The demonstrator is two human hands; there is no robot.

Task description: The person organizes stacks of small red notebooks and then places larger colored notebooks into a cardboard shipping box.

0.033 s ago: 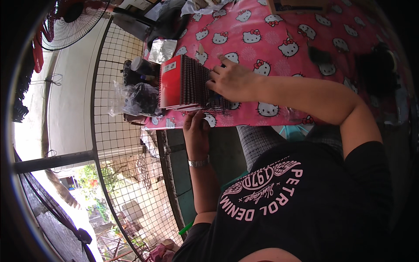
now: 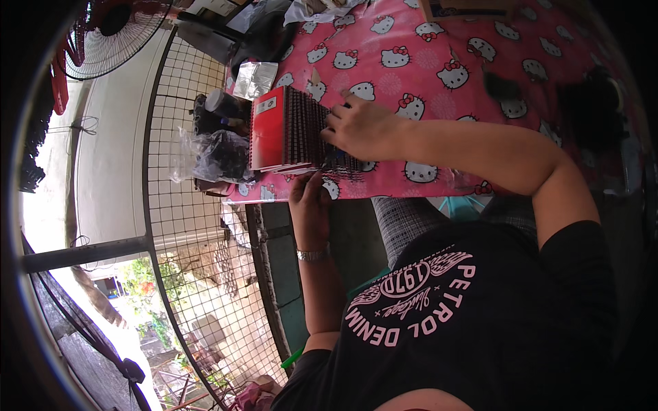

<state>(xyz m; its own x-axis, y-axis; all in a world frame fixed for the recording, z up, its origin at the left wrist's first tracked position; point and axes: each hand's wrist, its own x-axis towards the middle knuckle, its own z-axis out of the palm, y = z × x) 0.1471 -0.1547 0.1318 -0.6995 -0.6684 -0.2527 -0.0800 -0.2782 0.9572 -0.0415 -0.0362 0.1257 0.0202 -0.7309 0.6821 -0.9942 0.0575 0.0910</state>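
A row of spiral notebooks (image 2: 269,130) leans in a slanted stack near the table's left front corner. The foremost has a red cover with a pale label, and the dark wire bindings of the others fan out to the right. My right hand (image 2: 363,129) bends over the right side of the stack, one finger raised apart and the others curled at the notebook edges; its thumb is hidden. From below, my left hand (image 2: 310,202) reaches the bottom edge of the stack, with its fingers closed together at the notebooks. A metal watch circles my left wrist.
A pink tablecloth with cat faces (image 2: 394,58) covers the table. Left of the notebooks lie a clear plastic bag (image 2: 212,154) with dark contents and a silvery packet (image 2: 256,79). A wire grid (image 2: 185,226) borders the left side; a fan (image 2: 113,34) stands beyond it.
My right hand has shifted very slightly toward the left, and my left fingertips have moved a little along the bottom edge. The notebooks look the same.
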